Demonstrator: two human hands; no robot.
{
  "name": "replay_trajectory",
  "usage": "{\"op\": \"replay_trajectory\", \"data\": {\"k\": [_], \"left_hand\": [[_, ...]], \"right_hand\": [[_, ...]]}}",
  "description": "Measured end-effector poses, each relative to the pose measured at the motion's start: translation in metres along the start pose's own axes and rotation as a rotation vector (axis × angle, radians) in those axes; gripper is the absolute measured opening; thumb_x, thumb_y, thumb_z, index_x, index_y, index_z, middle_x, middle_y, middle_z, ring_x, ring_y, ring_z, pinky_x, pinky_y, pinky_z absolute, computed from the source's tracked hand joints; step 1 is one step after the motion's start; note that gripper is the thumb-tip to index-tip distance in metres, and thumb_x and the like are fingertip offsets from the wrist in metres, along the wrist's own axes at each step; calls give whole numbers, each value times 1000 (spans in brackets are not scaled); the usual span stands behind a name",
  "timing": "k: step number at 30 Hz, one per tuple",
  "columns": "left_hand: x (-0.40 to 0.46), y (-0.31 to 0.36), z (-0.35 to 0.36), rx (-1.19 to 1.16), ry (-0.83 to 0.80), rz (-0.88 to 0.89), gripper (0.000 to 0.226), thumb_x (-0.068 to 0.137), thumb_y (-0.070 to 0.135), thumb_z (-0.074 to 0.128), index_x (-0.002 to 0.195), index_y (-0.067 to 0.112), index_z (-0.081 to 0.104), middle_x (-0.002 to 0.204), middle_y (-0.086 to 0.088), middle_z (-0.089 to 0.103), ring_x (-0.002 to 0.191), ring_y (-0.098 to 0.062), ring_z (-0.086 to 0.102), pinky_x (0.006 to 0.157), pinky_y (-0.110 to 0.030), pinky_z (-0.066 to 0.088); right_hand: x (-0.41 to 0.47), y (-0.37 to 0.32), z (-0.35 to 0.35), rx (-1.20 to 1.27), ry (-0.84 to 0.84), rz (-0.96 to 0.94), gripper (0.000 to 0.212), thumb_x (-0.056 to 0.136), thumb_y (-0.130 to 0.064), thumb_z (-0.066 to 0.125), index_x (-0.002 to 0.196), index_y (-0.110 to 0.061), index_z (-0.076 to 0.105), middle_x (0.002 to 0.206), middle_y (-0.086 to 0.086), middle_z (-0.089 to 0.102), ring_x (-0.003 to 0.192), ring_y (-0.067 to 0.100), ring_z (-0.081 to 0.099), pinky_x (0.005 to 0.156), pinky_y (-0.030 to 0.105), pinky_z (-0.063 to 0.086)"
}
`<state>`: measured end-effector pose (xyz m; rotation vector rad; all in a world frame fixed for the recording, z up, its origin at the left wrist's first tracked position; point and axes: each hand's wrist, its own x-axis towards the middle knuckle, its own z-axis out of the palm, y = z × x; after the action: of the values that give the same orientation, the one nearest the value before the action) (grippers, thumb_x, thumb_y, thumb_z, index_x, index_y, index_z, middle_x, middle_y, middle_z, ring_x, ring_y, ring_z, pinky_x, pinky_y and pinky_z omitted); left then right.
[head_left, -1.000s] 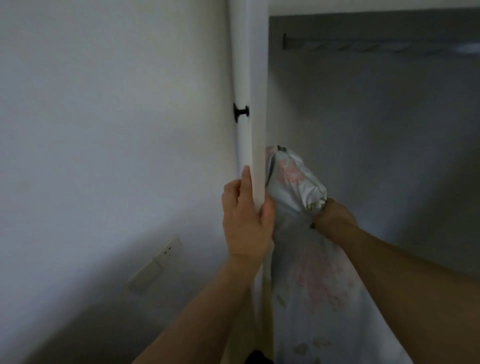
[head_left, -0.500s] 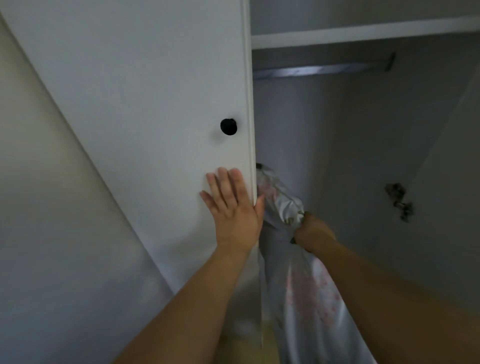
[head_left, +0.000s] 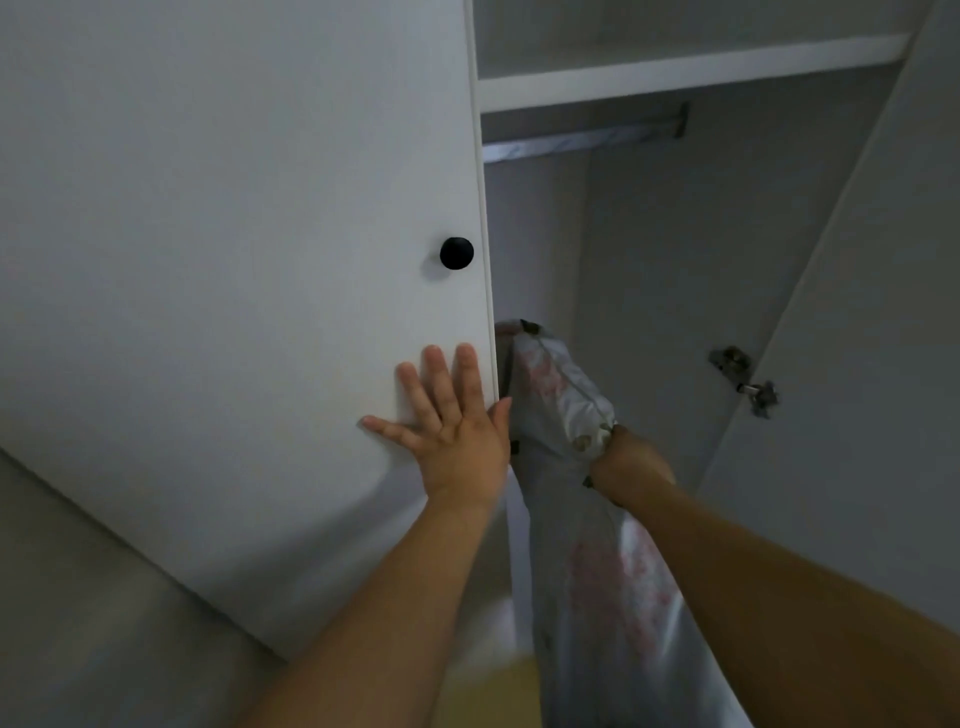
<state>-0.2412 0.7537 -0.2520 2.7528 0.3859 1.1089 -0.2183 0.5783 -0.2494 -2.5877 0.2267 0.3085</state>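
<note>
A white wardrobe door (head_left: 249, 260) with a round black knob (head_left: 456, 253) fills the left half of the view. My left hand (head_left: 452, 421) presses flat on the door near its right edge, fingers spread and straight. Just right of it my right hand (head_left: 628, 462) grips a white garment with a faded pink floral print (head_left: 597, 561). The cloth bunches above the fist and hangs down below it, inside the wardrobe opening.
Inside the wardrobe a metal hanging rail (head_left: 582, 140) runs under a white shelf (head_left: 685, 73). A second door (head_left: 872, 364) stands open on the right, with a metal hinge (head_left: 743, 379). A grey wall (head_left: 78, 597) lies at the lower left.
The left door has swung from edge-on to facing me. My left hand went from gripping its edge to pressing flat on its front. My right hand keeps hold of the garment.
</note>
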Motion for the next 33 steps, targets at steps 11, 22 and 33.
{"op": "replay_trajectory", "data": {"k": [11,22,33], "left_hand": [[-44,15,-2,-132,-235,347,79,91,40,52,154,20,10,161,-12,-1,147,-37,-1,107,-74,4],[-118,124,-24,-285,-528,661,83,93,40,46,151,26,-12,161,-11,-7,147,-31,-14,112,-62,-11],[-206,276,-76,-554,-605,1213,83,92,37,45,152,24,-10,161,-8,-13,146,-29,-16,115,-55,-10]], "right_hand": [[-41,47,24,29,36,210,52,89,-24,52,137,-11,39,125,17,60,113,35,59,88,40,48],[-141,173,-16,29,43,433,52,85,-25,65,132,-11,49,128,13,60,117,32,58,95,38,51],[-308,270,-69,173,342,945,47,75,-28,67,118,-14,58,116,11,64,104,31,61,89,38,52]]}}
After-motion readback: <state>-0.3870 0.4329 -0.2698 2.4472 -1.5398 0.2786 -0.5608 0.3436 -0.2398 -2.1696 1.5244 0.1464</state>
